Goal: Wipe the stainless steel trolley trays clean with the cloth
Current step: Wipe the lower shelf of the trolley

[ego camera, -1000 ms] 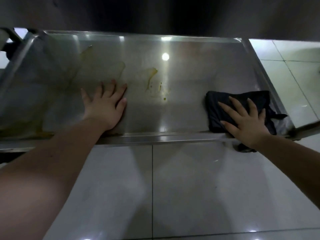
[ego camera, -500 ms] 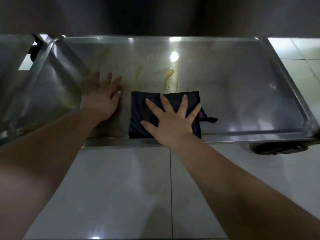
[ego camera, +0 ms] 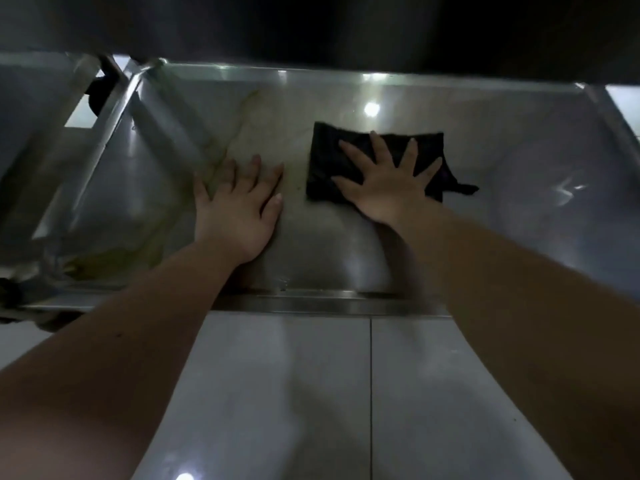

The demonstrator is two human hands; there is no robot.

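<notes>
A stainless steel trolley tray fills the upper half of the head view. A folded black cloth lies flat near the tray's middle. My right hand presses down on the cloth with fingers spread and straight. My left hand rests flat on the bare steel just left of the cloth, fingers straight. Yellow-green smears streak the tray's left part, and a greenish puddle sits at its front left corner.
The tray's raised front rim runs across below my wrists. A trolley frame post with a dark fitting stands at the far left. Glossy white floor tiles lie below the tray. Ceiling-light glare marks the steel.
My right hand slid the cloth from the tray's right end to the left, then pushed it away from the front rim to the tray's middle. My left hand stayed planted on the steel.
</notes>
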